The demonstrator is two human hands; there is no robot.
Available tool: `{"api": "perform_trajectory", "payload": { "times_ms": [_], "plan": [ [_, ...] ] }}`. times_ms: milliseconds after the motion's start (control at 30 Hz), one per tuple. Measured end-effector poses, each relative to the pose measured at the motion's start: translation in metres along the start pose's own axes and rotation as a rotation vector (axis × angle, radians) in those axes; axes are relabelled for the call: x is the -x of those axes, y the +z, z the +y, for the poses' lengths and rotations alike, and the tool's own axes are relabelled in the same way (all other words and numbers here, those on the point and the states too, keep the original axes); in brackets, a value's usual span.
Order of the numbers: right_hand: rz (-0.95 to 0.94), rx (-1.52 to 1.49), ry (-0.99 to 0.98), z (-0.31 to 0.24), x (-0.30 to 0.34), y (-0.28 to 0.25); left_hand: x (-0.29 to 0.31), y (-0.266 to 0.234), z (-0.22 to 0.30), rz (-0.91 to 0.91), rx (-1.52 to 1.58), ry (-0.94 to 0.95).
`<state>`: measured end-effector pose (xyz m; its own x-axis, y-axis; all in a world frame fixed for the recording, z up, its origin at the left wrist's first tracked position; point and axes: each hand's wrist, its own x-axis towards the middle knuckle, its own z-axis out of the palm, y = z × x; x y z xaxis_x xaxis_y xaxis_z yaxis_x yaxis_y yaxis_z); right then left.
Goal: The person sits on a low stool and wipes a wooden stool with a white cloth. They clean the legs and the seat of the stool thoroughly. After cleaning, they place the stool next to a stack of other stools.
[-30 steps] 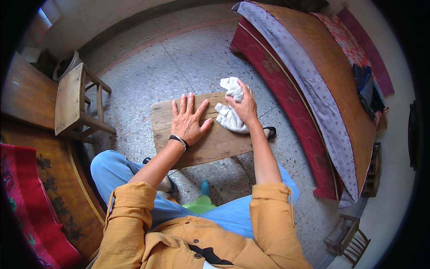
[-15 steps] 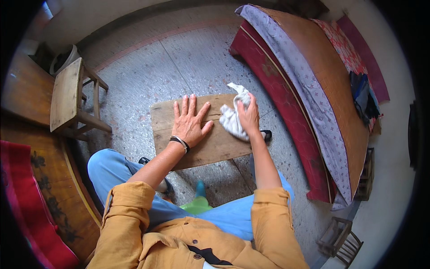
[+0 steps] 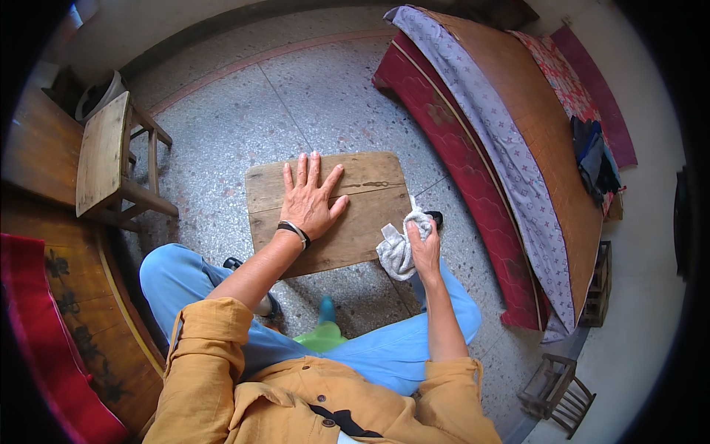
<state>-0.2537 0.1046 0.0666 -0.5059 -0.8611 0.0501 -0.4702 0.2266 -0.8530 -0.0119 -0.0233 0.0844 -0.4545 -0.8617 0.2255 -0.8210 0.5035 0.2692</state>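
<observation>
Largest of all, we see a speckled grey floor spreading across the middle of the room. On the right stands a bed with a brown mat, a pale purple patterned sheet hanging over its edge and a dark red side. On the left, near us, we see a wooden panel with a red cloth over its near left part. Between these, in front of the person's blue trousers, we find the wooden board, lying level at the centre; what supports it is hidden from us. To its left, well apart, stands a wooden stool, and at the near right, against the wall, a small wooden chair.

Coming down to the hands, we see the left hand palm down on the far left part of the board, fingers spread wide and holding nothing, a dark band around its wrist. The right hand grips a bunched whitish cloth in a narrow hold at the near right corner of the board. The cloth overlaps that corner in our view, but we cannot tell whether it touches the wood. Smallest, we notice a thin dark mark on the board's far right part.
</observation>
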Motion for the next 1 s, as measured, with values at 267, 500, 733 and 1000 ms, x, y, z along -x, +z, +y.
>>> {"api": "perform_trajectory", "payload": {
  "times_ms": [267, 500, 733, 1000],
  "plan": [
    [-0.147, -0.151, -0.09, -0.033, -0.116, 0.053, -0.002, -0.002, -0.003, 0.006, -0.031, 0.01],
    [-0.174, -0.282, -0.021, -0.022, -0.094, 0.043, -0.001, -0.006, -0.001, -0.008, -0.042, 0.007],
    [0.109, 0.419, -0.42, -0.034, 0.011, 0.021, 0.002, 0.0, -0.002, 0.02, -0.034, 0.014],
    [-0.108, -0.201, -0.421, -0.12, 0.037, 0.086, 0.024, -0.043, -0.011, 0.311, 0.933, 0.039]
  ]
}}
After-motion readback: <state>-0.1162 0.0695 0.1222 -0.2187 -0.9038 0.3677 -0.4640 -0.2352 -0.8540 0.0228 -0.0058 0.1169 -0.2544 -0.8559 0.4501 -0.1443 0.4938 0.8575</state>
